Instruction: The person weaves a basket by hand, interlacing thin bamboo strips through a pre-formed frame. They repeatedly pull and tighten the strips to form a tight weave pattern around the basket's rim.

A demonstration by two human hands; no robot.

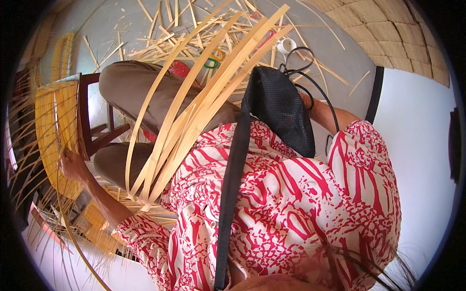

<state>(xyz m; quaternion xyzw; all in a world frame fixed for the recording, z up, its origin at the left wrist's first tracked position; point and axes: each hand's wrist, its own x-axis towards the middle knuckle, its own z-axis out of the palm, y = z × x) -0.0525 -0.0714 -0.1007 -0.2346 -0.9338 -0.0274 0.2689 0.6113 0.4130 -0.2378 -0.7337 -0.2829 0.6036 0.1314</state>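
Observation:
My left hand (74, 166) is at the far left, its fingers closed in a pinch at the edge of a yellow woven bamboo panel (46, 114). A long thin bamboo strip (68, 225) runs from these fingers down toward the lower edge. Many loose strip ends stick out around the panel. Across my lap lies a sheaf of wide pale bamboo strips (201, 119), fanned out and slanting up to the right. Only my right forearm (335, 115) shows; the hand is hidden behind a black mesh bag (281, 111) hanging on a strap.
A dark red wooden stool (86, 116) stands beside my knees (131, 87). Cut bamboo pieces (160, 43) litter the grey floor. Among them are a white roll (286, 46) and green-handled scissors (210, 63). Black cords (325, 92) loop by the bag. A woven mat (383, 31) lies at the upper right.

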